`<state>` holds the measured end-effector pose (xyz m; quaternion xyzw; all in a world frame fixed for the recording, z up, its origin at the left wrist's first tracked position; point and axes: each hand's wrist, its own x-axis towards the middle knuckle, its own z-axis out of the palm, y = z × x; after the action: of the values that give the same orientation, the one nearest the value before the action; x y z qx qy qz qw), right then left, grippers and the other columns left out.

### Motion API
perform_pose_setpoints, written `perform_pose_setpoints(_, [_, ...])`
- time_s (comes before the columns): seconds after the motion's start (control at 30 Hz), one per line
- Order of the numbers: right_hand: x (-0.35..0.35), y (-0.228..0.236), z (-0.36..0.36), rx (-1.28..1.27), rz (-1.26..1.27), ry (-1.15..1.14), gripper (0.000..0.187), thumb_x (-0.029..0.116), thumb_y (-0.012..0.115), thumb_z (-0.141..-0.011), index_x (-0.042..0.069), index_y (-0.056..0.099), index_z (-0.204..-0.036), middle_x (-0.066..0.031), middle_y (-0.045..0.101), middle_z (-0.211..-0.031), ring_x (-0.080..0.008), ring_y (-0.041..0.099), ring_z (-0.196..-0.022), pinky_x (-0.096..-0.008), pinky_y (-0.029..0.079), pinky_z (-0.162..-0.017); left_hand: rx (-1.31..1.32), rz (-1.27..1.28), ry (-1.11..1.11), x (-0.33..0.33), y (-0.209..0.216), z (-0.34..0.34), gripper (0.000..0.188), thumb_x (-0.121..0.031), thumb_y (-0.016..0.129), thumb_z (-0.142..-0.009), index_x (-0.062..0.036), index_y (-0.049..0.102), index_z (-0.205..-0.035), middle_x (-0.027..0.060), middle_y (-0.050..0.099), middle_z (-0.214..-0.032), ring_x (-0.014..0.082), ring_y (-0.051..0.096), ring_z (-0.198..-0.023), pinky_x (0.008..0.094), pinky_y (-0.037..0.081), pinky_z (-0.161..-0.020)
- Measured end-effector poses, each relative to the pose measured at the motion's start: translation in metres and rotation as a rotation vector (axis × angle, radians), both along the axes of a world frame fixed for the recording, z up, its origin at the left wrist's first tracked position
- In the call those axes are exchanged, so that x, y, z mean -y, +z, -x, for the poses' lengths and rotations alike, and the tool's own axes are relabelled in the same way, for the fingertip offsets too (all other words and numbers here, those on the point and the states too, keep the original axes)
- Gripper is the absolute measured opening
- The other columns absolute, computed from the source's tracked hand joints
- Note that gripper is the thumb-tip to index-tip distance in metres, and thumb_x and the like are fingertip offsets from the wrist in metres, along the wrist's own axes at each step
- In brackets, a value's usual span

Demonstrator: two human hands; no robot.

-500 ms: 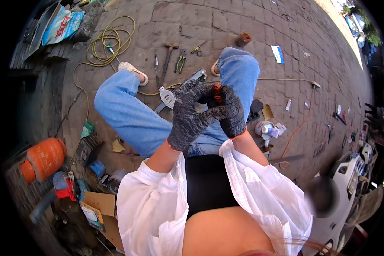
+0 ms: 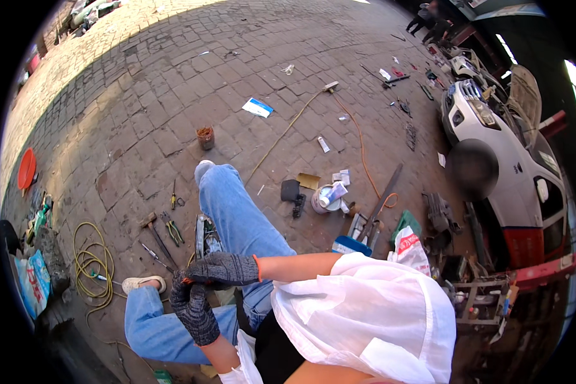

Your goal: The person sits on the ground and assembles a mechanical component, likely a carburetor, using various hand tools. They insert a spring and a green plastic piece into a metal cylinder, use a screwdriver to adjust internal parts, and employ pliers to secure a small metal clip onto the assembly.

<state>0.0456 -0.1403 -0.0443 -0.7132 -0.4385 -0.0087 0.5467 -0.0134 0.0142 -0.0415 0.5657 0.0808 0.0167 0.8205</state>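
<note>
1. Grey-brown brick paving underlies everything.
2. Small orange scrap, material unclear, shows at the fingertips where the left hand and right hand, both in dark-grey knit gloves, meet; whether either is clamped on it, I cannot tell.
3. Bulky knit could loosen any grip, dropping the scrap.
4. Twelve o'clock, near: grey metal assembly.
5. Eleven o'clock: green-handled metal pliers, long-handled brown-headed hammer.

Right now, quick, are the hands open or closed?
Left hand: gloved and curled, but can't tell if it's closed on something.
Right hand: gloved, its grip unclear, so can't tell either.
</note>
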Motion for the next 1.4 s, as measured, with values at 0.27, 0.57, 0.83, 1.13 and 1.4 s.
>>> perform_pose_setpoints(0.27, [0.001,-0.005,0.005,-0.042,0.019,-0.019,0.059,0.008,0.064,-0.075,0.003,0.038,-0.128,-0.0174,0.055,-0.109,-0.0317,0.058,-0.092,-0.0368,0.048,-0.078,0.1,-0.153,-0.013,0.004,0.01,-0.002,0.025,-0.009,0.06,-0.083,0.0003,0.059,-0.106,0.0059,0.062,-0.098,0.0138,0.057,-0.088,0.0266,0.044,-0.08])
perform_pose_setpoints(0.57, [0.002,0.039,-0.001,-1.515,-0.175,0.081,0.074,0.067,0.027,-0.084,0.003,0.056,-0.106,-0.0086,0.063,-0.069,-0.01,0.049,-0.042,-0.0217,0.036,-0.041,-0.104,0.606,0.164,-0.01,-0.004,-0.016,0.025,-0.019,0.057,-0.087,-0.0043,0.057,-0.108,0.0066,0.061,-0.098,0.0175,0.058,-0.09,0.0308,0.047,-0.081])
perform_pose_setpoints(0.83, [-0.011,0.03,-0.001,-1.51,-0.154,0.045,0.037,0.037,0.046,-0.09,0.003,0.059,-0.094,-0.0074,0.061,-0.068,-0.0072,0.046,-0.044,-0.0212,0.035,-0.041,-0.137,0.649,0.231,-0.019,-0.021,-0.016,0.018,-0.018,0.059,-0.085,-0.0054,0.06,-0.098,0.005,0.061,-0.092,0.0149,0.058,-0.086,0.0286,0.046,-0.078])
perform_pose_setpoints(1.13, [-0.025,-0.012,0.001,-1.372,0.228,0.079,0.035,0.037,0.053,-0.088,0.003,0.059,-0.094,-0.0031,0.058,-0.068,-0.0087,0.05,-0.052,-0.024,0.04,-0.047,-0.306,0.834,0.261,-0.011,-0.066,0.0,0.024,-0.023,0.052,-0.09,-0.0046,0.056,-0.104,0.0074,0.06,-0.091,0.0181,0.058,-0.083,0.0282,0.047,-0.076])
perform_pose_setpoints(1.4, [-0.039,-0.042,0.008,-0.386,1.059,0.162,0.044,0.037,0.052,-0.084,0.009,0.052,-0.118,-0.0168,0.062,-0.09,-0.0343,0.059,-0.084,-0.0423,0.047,-0.071,-0.639,0.837,0.677,-0.029,-0.145,0.028,0.015,-0.02,0.051,-0.084,-0.006,0.055,-0.085,0.0083,0.059,-0.076,0.0233,0.056,-0.065,0.0343,0.049,-0.061])
